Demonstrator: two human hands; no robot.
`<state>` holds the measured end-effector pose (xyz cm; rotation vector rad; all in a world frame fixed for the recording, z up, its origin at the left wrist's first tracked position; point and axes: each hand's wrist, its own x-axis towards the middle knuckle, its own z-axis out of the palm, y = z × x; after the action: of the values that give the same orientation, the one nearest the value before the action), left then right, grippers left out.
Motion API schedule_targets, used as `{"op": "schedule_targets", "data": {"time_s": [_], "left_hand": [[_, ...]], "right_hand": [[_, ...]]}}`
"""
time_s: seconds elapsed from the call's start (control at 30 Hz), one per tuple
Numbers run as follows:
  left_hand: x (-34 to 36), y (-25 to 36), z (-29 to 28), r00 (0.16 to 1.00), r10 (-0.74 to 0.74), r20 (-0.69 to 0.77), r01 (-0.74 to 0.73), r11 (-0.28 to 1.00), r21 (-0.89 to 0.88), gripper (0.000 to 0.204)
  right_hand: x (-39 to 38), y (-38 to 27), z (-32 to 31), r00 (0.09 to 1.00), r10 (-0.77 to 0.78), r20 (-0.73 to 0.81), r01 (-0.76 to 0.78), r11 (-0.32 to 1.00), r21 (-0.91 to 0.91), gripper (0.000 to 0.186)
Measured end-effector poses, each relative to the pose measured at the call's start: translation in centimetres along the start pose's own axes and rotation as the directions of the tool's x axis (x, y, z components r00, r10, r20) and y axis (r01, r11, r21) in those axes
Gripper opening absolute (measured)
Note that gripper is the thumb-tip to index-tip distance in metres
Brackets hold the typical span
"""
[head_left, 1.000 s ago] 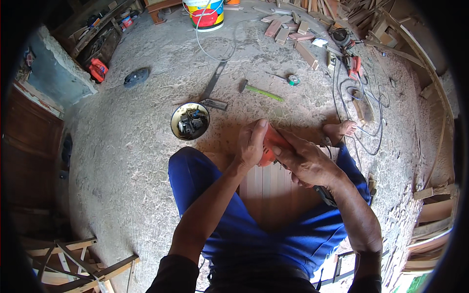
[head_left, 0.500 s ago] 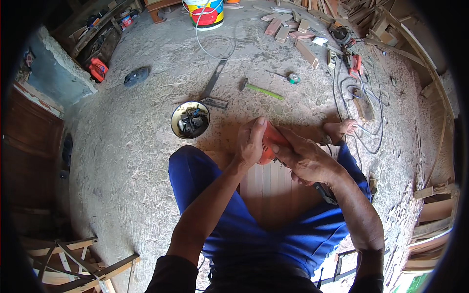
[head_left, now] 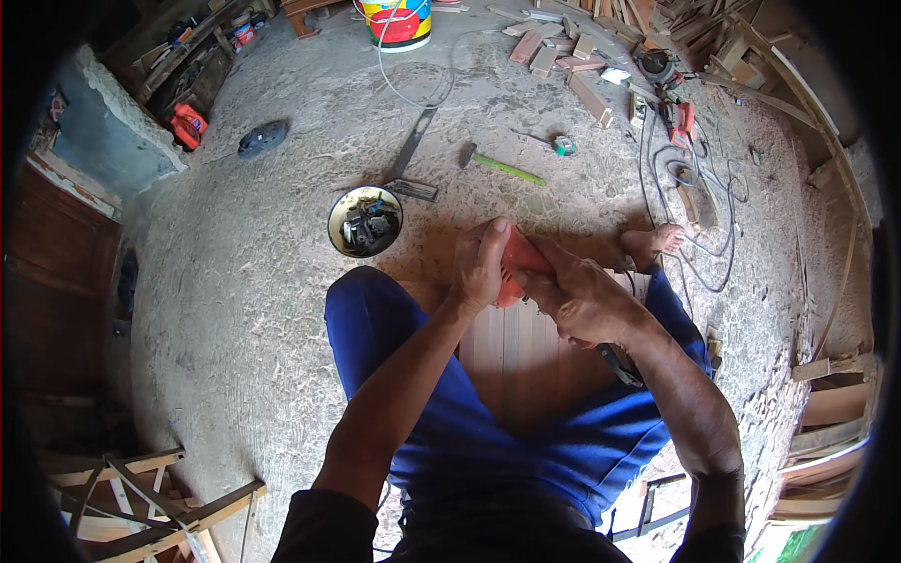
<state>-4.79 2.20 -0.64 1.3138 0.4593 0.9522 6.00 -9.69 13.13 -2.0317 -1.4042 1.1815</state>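
Both my hands are closed round a red-orange power tool (head_left: 512, 277), its exact kind partly hidden by my fingers. My left hand (head_left: 480, 270) grips its left side, thumb pointing up and away from me. From the right, my right hand (head_left: 589, 305) wraps over the body, and a black part (head_left: 621, 366) shows beneath that wrist. Below the tool, a panel of pale and reddish wood strips (head_left: 507, 352) lies between my legs. I cannot tell whether the tool touches the panel.
A bowl (head_left: 331, 225) of metal parts stands beyond my left knee. Farther off lie a carpenter's square (head_left: 411, 150), a green-handled hammer (head_left: 507, 170) and a tape measure (head_left: 564, 145). Cables (head_left: 730, 239), a red power tool (head_left: 682, 124) and wood offcuts (head_left: 589, 100) occupy the right. A paint bucket (head_left: 397, 28) stands far ahead.
Both hands and the red-orange tool have shifted very slightly away from me. My grip on it looks the same, and the surrounding things have stayed in place.
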Motion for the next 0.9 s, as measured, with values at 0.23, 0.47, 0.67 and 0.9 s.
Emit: {"op": "schedule_targets", "data": {"time_s": [0.23, 0.47, 0.67, 0.9], "left_hand": [[-0.1, -0.5, -0.5, 0.994, 0.102, -0.026, -0.099, 0.989, 0.107, 0.045], [-0.7, -1.1, -0.7, 0.993, 0.11, -0.042, -0.099, 0.974, 0.204, 0.049], [-1.5, -2.1, -0.8, 0.992, 0.089, -0.087, -0.072, 0.98, 0.184, 0.054], [-2.1, -2.5, -1.1, 0.996, 0.036, -0.079, -0.023, 0.987, 0.159, 0.056]], "right_hand": [[0.2, -0.4, 0.0, 0.999, -0.009, 0.031, 0.009, 1.0, -0.006, 0.057], [0.5, 0.2, 0.6, 0.996, -0.089, 0.013, 0.09, 0.992, -0.088, 0.056], [1.6, 2.9, 2.1, 0.964, -0.259, -0.068, 0.248, 0.959, -0.138, 0.055], [1.7, 3.4, 2.2, 0.965, -0.261, -0.034, 0.255, 0.959, -0.126, 0.056]]}}
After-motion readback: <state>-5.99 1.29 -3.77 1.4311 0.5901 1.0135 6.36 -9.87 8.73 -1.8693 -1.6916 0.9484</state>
